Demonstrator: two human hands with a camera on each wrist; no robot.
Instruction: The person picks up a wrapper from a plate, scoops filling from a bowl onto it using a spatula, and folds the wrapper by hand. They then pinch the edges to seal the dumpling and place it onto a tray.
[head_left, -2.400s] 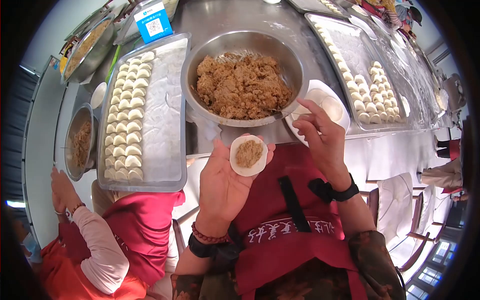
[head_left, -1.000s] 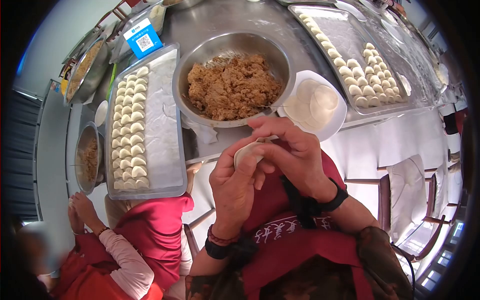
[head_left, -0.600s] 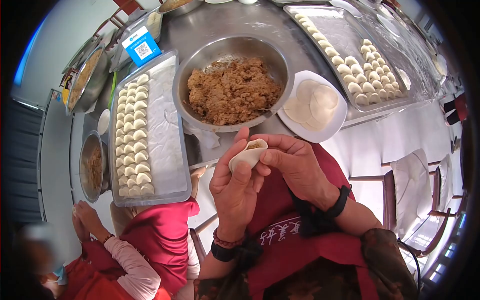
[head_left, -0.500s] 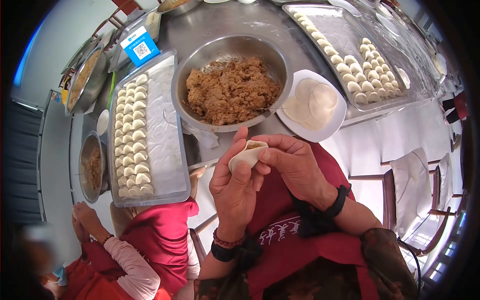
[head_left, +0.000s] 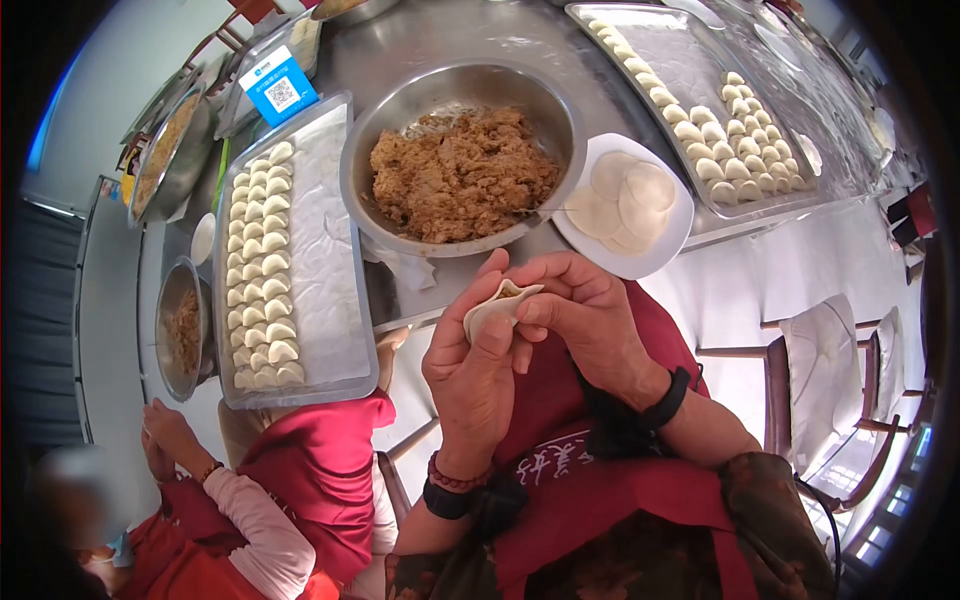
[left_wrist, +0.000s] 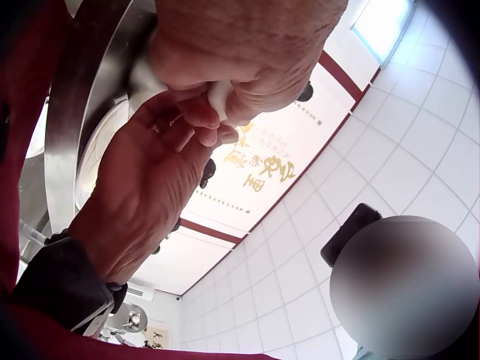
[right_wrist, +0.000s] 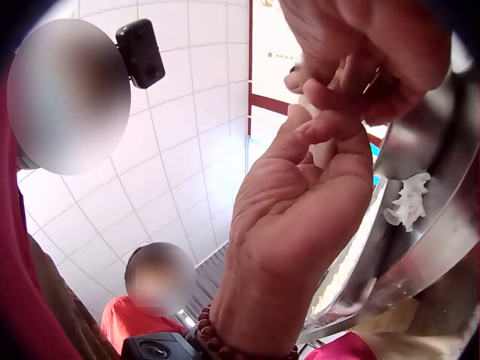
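Note:
Between both hands, in front of the filling bowl, is a half-folded dumpling [head_left: 497, 310], its white wrapper still parted at the top where brown filling shows. My left hand [head_left: 465, 365] cups it from the left, thumb along its near side. From the right, my right hand [head_left: 597, 322] pinches one end of the wrapper between thumb and forefinger. In the right wrist view the left hand [right_wrist: 304, 199] has curled fingers, and a pale bit of dough [right_wrist: 324, 152] shows among them. The left wrist view has the right hand [left_wrist: 146, 176] meeting the left at the fingertips.
A steel bowl [head_left: 350, 190] of brown filling stands ahead, with a white plate [head_left: 683, 222] of round wrappers [head_left: 645, 200] to its right. Trays of folded dumplings lie left [head_left: 335, 300] and right [head_left: 640, 110]. Another person's hands [head_left: 170, 437] are at lower left.
Earlier the wrapper lay flat and round on the left palm with filling on it, the right hand apart. Both hands have since come together and folded it; over the last half second they barely move.

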